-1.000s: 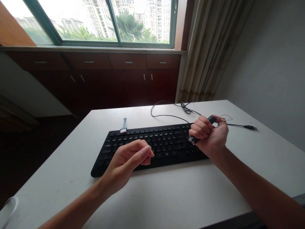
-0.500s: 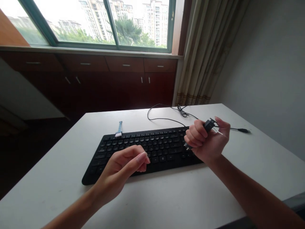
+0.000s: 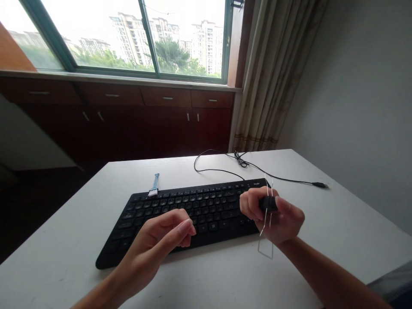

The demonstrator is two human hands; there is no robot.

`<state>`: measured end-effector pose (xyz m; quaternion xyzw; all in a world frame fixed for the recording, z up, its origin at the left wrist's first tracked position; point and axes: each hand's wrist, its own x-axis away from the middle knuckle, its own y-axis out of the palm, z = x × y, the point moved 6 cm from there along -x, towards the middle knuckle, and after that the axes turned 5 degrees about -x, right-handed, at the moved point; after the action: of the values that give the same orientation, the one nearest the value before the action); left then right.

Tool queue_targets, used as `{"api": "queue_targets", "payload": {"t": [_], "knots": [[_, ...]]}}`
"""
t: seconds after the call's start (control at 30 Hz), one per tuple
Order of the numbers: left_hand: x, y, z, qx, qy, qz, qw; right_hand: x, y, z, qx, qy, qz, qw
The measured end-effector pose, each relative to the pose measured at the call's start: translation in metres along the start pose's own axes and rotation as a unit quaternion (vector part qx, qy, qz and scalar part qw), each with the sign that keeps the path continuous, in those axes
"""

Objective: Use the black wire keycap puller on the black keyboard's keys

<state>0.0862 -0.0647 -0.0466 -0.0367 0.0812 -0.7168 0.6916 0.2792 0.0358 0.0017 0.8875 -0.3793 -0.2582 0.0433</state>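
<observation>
Head view of a person seated at a white desk (image 3: 337,223). The right hand (image 3: 277,216) grasps a keycap puller (image 3: 268,205): fingers and thumb close on its short black handle, from which thin wire loops project at both ends, one pair rising above the knuckles, the other hanging below the palm toward the desk. The long axis of the tool stands nearly upright, a little tilted. The tool is held above the right end of the black keyboard (image 3: 180,214), which lies crosswise on the desk with its long axis running left to right; the keys lie below and to the left of the grip, so the right hand is the nearer to that end. The left hand (image 3: 157,246) holds nothing; its fingers are loosely curled, the fingertips drawn toward the thumb, and it hovers over the front edge of the keyboard at its left half, whether touching the keys cannot be told. A small blue brush (image 3: 153,185) lies just behind the far left edge of the keyboard, and the keyboard cable (image 3: 225,171) trails across the far desk to a plug at the right. Against the view half a second before, the tool has turned from lying slantwise across the fist to upright, and the right hand sits lower, closer to the keys.
</observation>
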Motion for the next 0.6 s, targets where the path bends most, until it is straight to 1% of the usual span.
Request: {"api": "queue_targets", "payload": {"t": [0.1, 0.2, 0.3, 0.43, 0.5, 0.6], "knots": [[0.0, 0.0, 0.001, 0.0, 0.002, 0.004, 1.0, 0.007, 0.006, 0.001, 0.091, -0.034, -0.026, 0.995], [-0.001, 0.001, 0.003, -0.004, -0.003, 0.006, 1.0, 0.011, 0.007, 0.005, 0.145, -0.062, -0.049, 0.986], [-0.001, 0.003, 0.007, -0.005, -0.003, 0.003, 1.0, 0.013, 0.007, 0.008, 0.156, -0.076, -0.063, 0.983], [0.0, 0.003, 0.006, -0.013, 0.001, 0.007, 1.0, 0.012, 0.005, 0.009, 0.151, -0.076, -0.058, 0.984], [0.001, -0.002, 0.005, -0.031, 0.018, 0.034, 0.999, 0.011, 0.004, 0.008, 0.147, -0.068, -0.045, 0.986], [0.002, -0.02, 0.007, -0.078, 0.067, 0.121, 0.987, 0.006, 0.001, 0.006, 0.126, -0.043, -0.015, 0.991]]}}
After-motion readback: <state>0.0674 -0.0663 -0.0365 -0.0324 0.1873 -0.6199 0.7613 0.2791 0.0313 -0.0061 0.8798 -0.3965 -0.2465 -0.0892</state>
